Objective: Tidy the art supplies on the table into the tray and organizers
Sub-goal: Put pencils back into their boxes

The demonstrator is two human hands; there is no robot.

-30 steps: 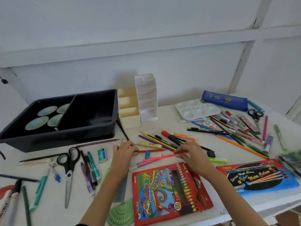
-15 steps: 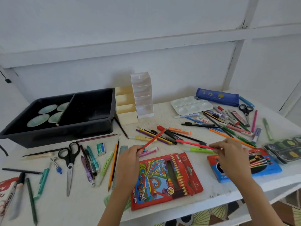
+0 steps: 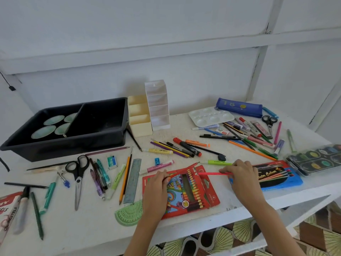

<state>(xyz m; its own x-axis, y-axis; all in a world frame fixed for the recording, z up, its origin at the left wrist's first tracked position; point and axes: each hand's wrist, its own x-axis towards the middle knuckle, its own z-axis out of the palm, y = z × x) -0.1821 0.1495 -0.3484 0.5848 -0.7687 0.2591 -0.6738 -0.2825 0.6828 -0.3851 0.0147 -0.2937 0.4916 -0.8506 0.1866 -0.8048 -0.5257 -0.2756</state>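
My left hand (image 3: 158,182) pinches a red pencil (image 3: 184,169) that slants up to the right over the red colour-pencil box (image 3: 186,193). My right hand (image 3: 239,174) grips a pink pen (image 3: 212,173) lying level, its tip pointing left above the same box. The black two-part tray (image 3: 103,133) stands at the back left, with round green dishes (image 3: 49,126) in its left part. A cream organizer (image 3: 139,119) and a taller white organizer (image 3: 158,106) stand beside the tray's right wall.
Loose pens and markers (image 3: 184,146) lie in the middle; more pencils (image 3: 251,139), a white palette (image 3: 210,116), blue pencil case (image 3: 239,107) and small scissors (image 3: 269,122) at the back right. Black scissors (image 3: 78,172), ruler (image 3: 133,180), protractor (image 3: 129,213), watercolour set (image 3: 317,159) and blue pencil pack (image 3: 276,175) near the front edge.
Both hands lifted their pencil and pen off the table, then came down and nearer each other over the red box. The view shifted slightly.
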